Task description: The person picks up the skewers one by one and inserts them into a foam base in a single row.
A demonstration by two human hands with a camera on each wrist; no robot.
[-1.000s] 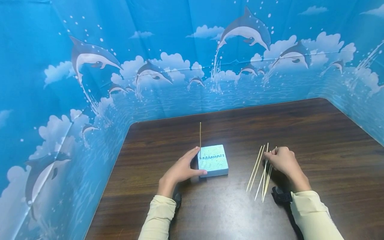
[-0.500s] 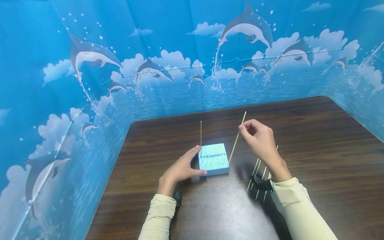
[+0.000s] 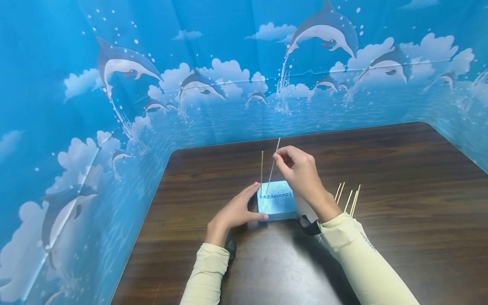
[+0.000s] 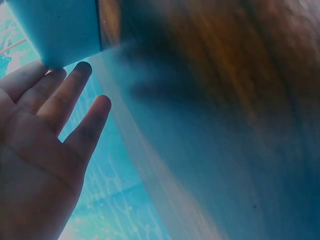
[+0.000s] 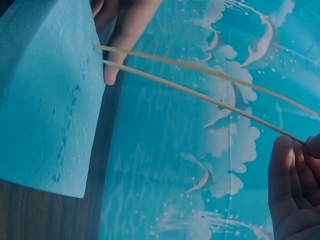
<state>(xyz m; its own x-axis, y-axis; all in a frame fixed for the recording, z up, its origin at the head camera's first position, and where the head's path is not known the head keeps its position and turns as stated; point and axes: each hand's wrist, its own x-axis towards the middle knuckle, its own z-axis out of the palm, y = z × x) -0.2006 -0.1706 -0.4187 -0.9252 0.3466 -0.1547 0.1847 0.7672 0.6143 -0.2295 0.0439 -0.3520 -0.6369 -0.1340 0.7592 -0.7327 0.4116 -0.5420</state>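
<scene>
A light-blue foam block [image 3: 277,208] lies on the table, a row of small dark holes across its top. My left hand [image 3: 233,210] holds its left side, thumb at the front corner and index finger at the back one; the other fingers [image 4: 75,95] stretch out at the block's side in the left wrist view. One bamboo skewer [image 3: 262,169] stands upright in the left end of the row. Thumb and fingertips of my right hand [image 3: 301,173] pinch a second skewer [image 5: 200,96] near its top. It leans slightly, its lower tip at the row beside the standing skewer.
Several loose skewers [image 3: 355,200] lie on the brown wooden table [image 3: 415,203] to the right, partly hidden behind my right forearm. A blue dolphin-print curtain [image 3: 225,123] hangs along the table's back and sides.
My right hand has picked up a skewer from the loose ones and carried it left to the foam block, lower tip now at the row of holes. My left hand stays at the block.
</scene>
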